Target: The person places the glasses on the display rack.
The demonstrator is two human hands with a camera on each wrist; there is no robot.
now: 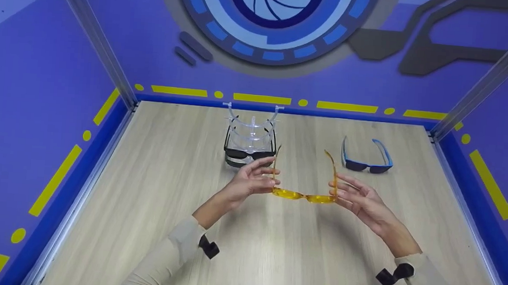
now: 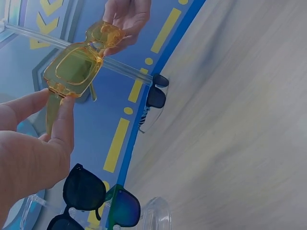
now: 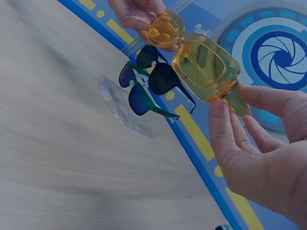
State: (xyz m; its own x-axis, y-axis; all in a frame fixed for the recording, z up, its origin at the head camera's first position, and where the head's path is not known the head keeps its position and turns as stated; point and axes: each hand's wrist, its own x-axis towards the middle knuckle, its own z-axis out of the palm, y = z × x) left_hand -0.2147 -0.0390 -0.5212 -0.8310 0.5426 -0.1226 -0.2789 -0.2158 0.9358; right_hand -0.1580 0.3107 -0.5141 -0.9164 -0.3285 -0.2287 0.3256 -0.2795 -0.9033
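Note:
A pair of yellow translucent sunglasses (image 1: 288, 193) is held above the table, lenses toward the person and temples unfolded away. My left hand (image 1: 247, 182) pinches it near the left hinge between thumb and fingers. On the other side my right hand (image 1: 361, 201) pinches the right hinge and temple. Both wrist views show the square yellow frame (image 3: 204, 67) spanning the two hands. Just beyond my left hand, black sunglasses (image 1: 246, 154) sit on a clear display stand (image 1: 252, 133). Green-framed sunglasses (image 3: 139, 98) with bluish lenses rest below them on that stand.
Blue-framed sunglasses (image 1: 368, 166) with dark lenses lie at the back right of the wooden table (image 1: 165, 190), temples open. Blue printed walls (image 1: 267, 83) with yellow dashes enclose the back and sides. Metal posts (image 1: 104, 47) stand in the corners.

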